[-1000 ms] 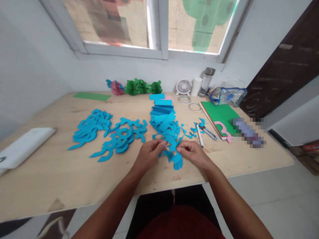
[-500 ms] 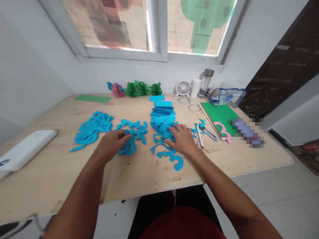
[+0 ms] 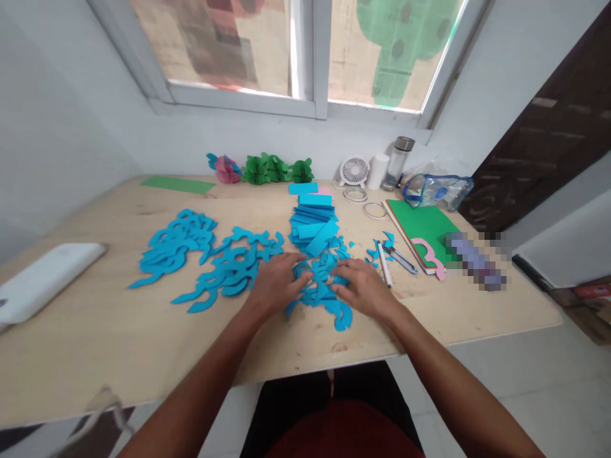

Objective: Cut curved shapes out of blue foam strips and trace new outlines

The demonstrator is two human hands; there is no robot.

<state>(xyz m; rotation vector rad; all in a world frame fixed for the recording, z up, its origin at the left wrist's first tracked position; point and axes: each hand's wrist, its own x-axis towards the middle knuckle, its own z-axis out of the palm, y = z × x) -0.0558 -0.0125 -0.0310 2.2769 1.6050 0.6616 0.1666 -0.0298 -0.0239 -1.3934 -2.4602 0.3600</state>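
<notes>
A loose heap of blue paper scraps (image 3: 324, 264) lies between my two hands. My left hand (image 3: 279, 280) rests at the heap's left side, fingers and thumb apart, touching the scraps. On the right side, my right hand (image 3: 360, 284) is spread with its fingertips on the heap. Just behind are folded blue paper strips (image 3: 312, 219) in a stack. Left of my left hand spreads a group of wavy blue paper cutouts (image 3: 231, 270), and farther left lies another pile of cutouts (image 3: 176, 245).
To the right are a white pen (image 3: 384, 266), a cutter (image 3: 403, 259), green paper sheets (image 3: 420, 222) and a pink cutout (image 3: 429, 253). A small fan (image 3: 354, 170), a glass bottle (image 3: 398, 164) and green paper decorations (image 3: 274, 168) line the wall. A white device (image 3: 50, 280) lies left.
My left hand has moved right, from the wavy cutouts to the scraps, leaving the cutouts spread out on the table. My right hand has shifted slightly, and the scraps are bunched closer together.
</notes>
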